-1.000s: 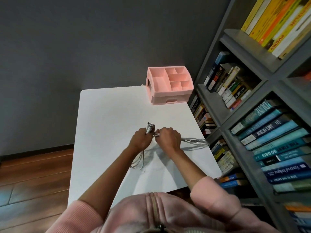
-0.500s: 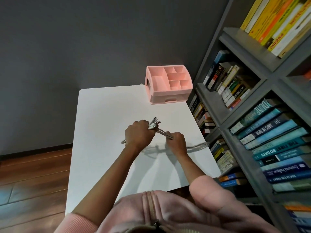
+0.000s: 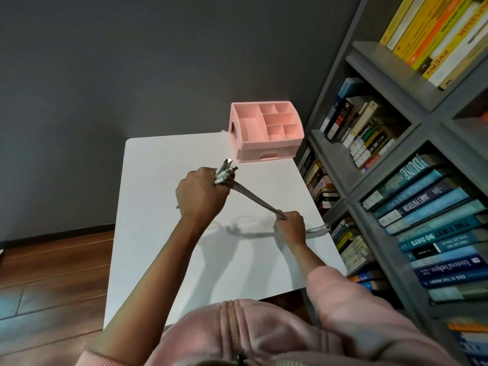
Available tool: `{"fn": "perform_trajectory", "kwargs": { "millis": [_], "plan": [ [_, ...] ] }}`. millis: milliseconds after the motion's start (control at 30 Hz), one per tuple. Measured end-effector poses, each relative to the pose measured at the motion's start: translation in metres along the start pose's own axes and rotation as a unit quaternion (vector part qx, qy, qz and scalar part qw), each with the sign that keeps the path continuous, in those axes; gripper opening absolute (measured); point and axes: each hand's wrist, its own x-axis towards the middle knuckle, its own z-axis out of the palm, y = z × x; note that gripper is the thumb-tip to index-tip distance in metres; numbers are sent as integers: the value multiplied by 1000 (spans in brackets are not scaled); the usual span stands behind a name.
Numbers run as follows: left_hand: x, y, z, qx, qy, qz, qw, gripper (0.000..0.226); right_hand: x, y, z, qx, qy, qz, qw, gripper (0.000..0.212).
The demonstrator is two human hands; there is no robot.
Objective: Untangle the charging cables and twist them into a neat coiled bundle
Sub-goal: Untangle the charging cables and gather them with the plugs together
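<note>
Several white charging cables (image 3: 257, 200) run taut between my two hands above the white table (image 3: 158, 165). My left hand (image 3: 200, 192) grips the bundle in a fist, raised off the table, and the plug ends (image 3: 225, 170) stick out past its knuckles. My right hand (image 3: 290, 225) grips the same cables lower, close to the table's right side. Beyond my right hand the slack cables (image 3: 319, 229) trail to the table's right edge.
A pink desk organiser (image 3: 266, 151) with several compartments stands at the table's far right corner. A grey bookshelf (image 3: 390, 165) full of books runs along the right, close to the table edge. Wooden floor (image 3: 52, 265) lies to the left.
My left hand rose and moved left and away with the plug ends while my right hand slid down the cables to the right, so the stretch between them grew longer and taut.
</note>
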Motion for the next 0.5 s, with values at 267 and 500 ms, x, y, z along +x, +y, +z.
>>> {"fn": "perform_trajectory", "kwargs": {
  "millis": [267,500],
  "plan": [
    [13,-19,-26,-13,68,-49,996,45,5,44,-11,-11,-37,49,998,40],
    [20,-41,-27,40,92,-52,994,37,6,44,-12,-29,-55,41,997,38]
  ]
}}
